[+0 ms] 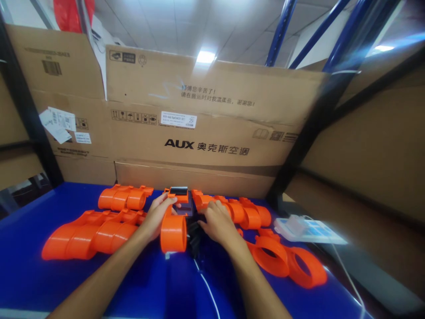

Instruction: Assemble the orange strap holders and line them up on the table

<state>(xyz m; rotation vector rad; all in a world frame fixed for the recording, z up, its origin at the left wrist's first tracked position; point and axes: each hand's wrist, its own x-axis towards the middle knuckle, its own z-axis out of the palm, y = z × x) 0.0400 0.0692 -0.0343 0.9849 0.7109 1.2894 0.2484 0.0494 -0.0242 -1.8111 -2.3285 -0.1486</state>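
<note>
My left hand (159, 212) is closed around an orange tape dispenser (173, 232), with its ring toward me and a dark strip at its far end. Behind it lies a dark flat panel (184, 208), partly covered. My right hand (217, 221) is just to the right, its fingers curled and thumb pointing inward. What they grip, if anything, is hidden. Below and between the hands is a black object (194, 241) too blurred to name. A white cable (209, 290) runs from near it toward me.
Orange dispensers stand in rows at left (83, 237), back left (122, 198) and back right (247, 212). Two rings (307, 268) lie at front right, by a white power strip (308, 230). A cardboard sheet (139, 146) and dark posts (302, 115) bound the blue table (26, 261).
</note>
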